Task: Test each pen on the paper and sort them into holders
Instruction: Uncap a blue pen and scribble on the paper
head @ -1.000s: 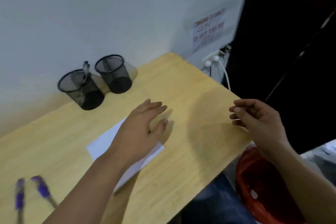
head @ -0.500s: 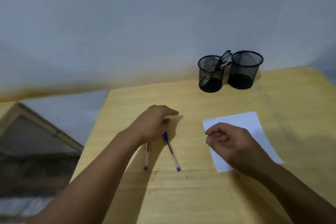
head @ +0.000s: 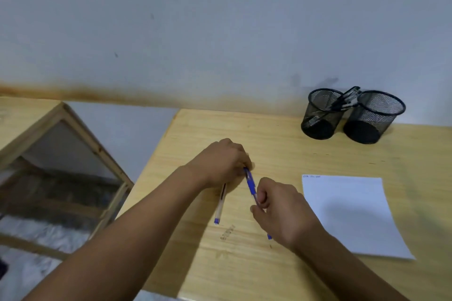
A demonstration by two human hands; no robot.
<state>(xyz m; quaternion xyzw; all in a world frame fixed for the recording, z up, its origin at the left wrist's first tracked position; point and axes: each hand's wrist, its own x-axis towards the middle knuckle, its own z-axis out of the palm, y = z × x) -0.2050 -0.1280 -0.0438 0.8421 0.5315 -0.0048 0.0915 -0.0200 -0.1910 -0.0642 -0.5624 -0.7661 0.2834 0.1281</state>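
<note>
Right now both my hands are on the same blue-gripped ballpoint pen (head: 250, 184) near the left end of the pale wooden counter (head: 269, 134). My left hand (head: 223, 162) is curled over its upper end, and my right hand (head: 281, 210) pinches the barrel lower down between thumb and fingers; the pen's blue tail peeks out below that hand. I judge this to be the hand-over: the pen passing to my writing hand, or its cap coming off, though I cannot tell whether there is a cap under my left fingers.

To do it well, I should let the left hand release only once the right pinch is firm, then shift my grip close to the tip so I can scribble with control. The white sheet of paper (head: 352, 215) lies just to the right of my right hand, with faint marks at its top left corner, so a short slide gets me there; a clean patch beside those marks would show plainly if ink flows.

A second clear-barrelled pen with a blue end (head: 220, 205) lies on the counter partly under my left hand, and I must not knock it off the edge. The two black mesh holders (head: 320, 115) stand side by side by the wall, well beyond the paper; the left one already has pens leaning in it.
</note>
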